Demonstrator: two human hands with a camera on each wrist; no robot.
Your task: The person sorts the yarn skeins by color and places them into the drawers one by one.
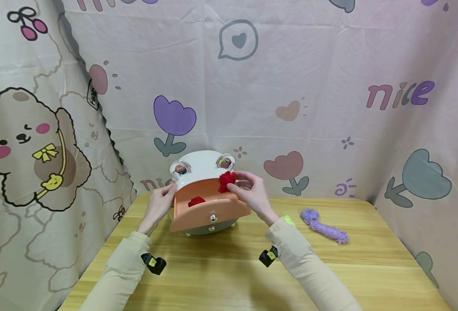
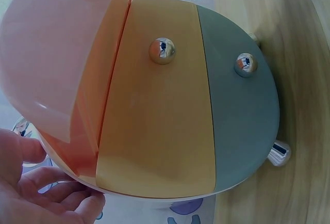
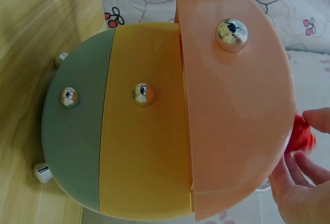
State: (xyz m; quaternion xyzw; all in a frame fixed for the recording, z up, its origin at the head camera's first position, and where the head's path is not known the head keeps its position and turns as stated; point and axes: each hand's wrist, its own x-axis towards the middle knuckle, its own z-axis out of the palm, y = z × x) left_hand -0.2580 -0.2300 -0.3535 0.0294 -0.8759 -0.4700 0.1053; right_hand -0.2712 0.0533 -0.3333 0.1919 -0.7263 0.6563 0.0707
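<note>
A small frog-shaped drawer box point(image 1: 203, 162) has a white top, two silver ring eyes and round metal knobs. Its orange top drawer point(image 1: 213, 214) is pulled out, while the yellow drawer point(image 2: 154, 110) and green drawer point(image 2: 240, 115) below are closed. My right hand point(image 1: 252, 194) pinches a red yarn bundle point(image 1: 226, 181) between thumb and fingers, over the drawer's right end. Another red bundle point(image 1: 196, 201) lies inside the drawer. At the box's upper left side, my left hand point(image 1: 160, 205) holds the edge, its fingers bent against the side in the left wrist view.
A purple yarn skein point(image 1: 323, 225) lies on the wooden table point(image 1: 229, 276) to the right. Something bright green point(image 1: 289, 220) shows partly behind my right sleeve. A printed curtain point(image 1: 229, 86) hangs close behind the box and along both sides.
</note>
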